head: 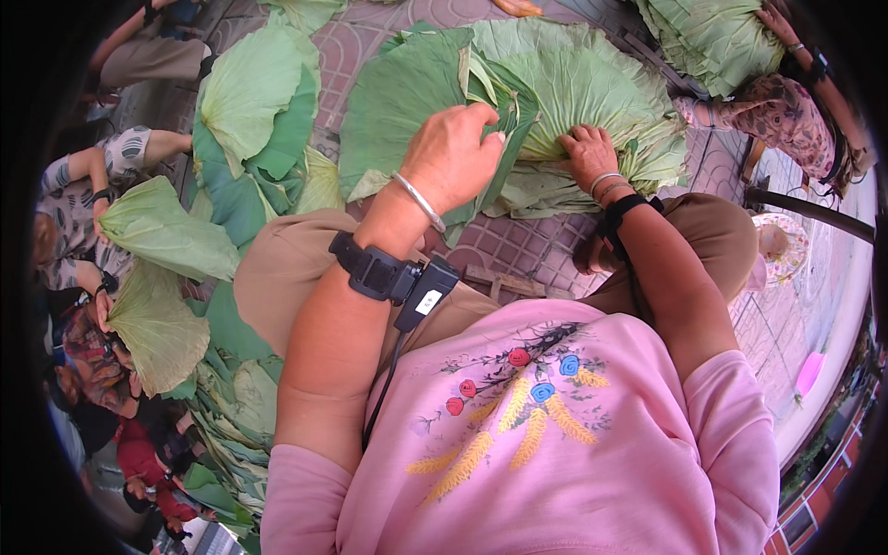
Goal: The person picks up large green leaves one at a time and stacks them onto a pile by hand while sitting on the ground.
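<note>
My left hand (454, 156), with a silver bangle at its wrist, is over the large dark green lotus leaf (395, 97). Its thumb and index finger are bent beside the leaf's folded edge; the other fingers are partly hidden, so a hold cannot be made out. To its right, my right hand (590, 156) lies on the near part of a paler, wrinkled lotus leaf (576, 90), its bent fingers against the creases that run together there. The paler leaf rests on a stack of dull green leaves (548, 194). Creased leaf edges and stalk ends show beside my right wrist.
More lotus leaves (253, 97) lie in piles on the patterned paving (347, 62) at left. Several people sit along the left side, some holding leaves. At the upper right, a person's hand (777, 24) touches another leaf stack (714, 41). A wooden piece (506, 281) lies between my knees.
</note>
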### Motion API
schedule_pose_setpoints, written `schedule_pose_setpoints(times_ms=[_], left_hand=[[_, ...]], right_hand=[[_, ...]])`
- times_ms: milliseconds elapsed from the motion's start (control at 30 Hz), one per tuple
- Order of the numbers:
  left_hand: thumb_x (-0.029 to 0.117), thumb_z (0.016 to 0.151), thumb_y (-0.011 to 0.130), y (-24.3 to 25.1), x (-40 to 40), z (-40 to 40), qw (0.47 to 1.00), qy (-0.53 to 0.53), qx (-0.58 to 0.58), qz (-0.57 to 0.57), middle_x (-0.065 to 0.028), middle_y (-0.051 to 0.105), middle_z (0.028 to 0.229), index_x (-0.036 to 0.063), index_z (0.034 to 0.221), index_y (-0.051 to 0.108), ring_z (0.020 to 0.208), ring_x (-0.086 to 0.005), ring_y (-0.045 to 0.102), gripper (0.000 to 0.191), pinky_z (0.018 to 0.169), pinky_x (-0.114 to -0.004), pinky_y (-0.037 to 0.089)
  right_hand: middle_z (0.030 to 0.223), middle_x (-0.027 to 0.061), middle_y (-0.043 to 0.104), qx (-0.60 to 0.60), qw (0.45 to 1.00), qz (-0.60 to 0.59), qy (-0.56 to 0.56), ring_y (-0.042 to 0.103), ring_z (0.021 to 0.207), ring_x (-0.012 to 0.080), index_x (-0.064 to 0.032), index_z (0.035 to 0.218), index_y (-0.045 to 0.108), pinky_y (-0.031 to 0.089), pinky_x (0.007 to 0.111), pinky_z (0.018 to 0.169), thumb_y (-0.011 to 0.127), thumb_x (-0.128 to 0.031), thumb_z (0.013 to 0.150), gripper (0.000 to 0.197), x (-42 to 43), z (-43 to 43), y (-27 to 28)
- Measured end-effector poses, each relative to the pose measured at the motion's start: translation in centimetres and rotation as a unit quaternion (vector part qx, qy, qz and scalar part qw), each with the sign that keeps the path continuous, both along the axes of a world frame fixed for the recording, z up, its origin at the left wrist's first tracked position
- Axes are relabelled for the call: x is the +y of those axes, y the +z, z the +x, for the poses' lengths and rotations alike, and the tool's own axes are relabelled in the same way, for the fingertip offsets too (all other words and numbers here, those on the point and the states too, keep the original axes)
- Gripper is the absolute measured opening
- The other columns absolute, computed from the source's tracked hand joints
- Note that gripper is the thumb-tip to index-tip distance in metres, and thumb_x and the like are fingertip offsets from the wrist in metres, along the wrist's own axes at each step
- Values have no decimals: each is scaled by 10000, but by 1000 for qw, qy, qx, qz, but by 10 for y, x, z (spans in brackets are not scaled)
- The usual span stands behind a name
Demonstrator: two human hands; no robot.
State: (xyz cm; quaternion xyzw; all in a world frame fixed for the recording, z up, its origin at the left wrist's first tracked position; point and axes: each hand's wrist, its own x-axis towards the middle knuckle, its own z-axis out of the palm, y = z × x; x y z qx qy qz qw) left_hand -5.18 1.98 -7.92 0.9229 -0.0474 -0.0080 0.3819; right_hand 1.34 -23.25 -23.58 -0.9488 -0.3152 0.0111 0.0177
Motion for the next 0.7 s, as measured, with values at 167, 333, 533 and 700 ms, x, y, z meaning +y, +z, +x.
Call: schedule_pose_setpoints(times_ms=[167,333,533,700], left_hand=[[168,799,561,-4,4,1,1000,-12,16,7,-166,626,804,-7,952,599,738,-296,612,235,684,-357,479],[174,801,558,-3,5,0,1000,-27,13,4,-175,625,803,-10,947,598,741,-309,611,239,685,-366,478],[191,804,555,-8,8,2,999,-40,12,13,-180,626,809,-10,939,599,748,-320,607,246,690,-372,478],[192,802,555,-4,3,4,999,-35,20,21,-182,624,815,-10,933,601,749,-320,605,245,692,-374,474]], right_hand=[[925,54,565,22,1000,-2,-20,501,1010,239,-155,919,623,353,373,898,607,-146,692,228,-2,6,-4],[886,49,568,-71,997,28,11,517,973,236,-153,871,629,365,369,877,589,-130,689,188,-1,3,-8],[899,33,580,26,999,36,-20,520,966,230,-139,891,616,374,368,847,640,-266,743,197,-1,8,1],[917,44,592,52,998,7,-25,531,961,248,-135,894,618,390,381,828,638,-274,750,201,3,7,12]])
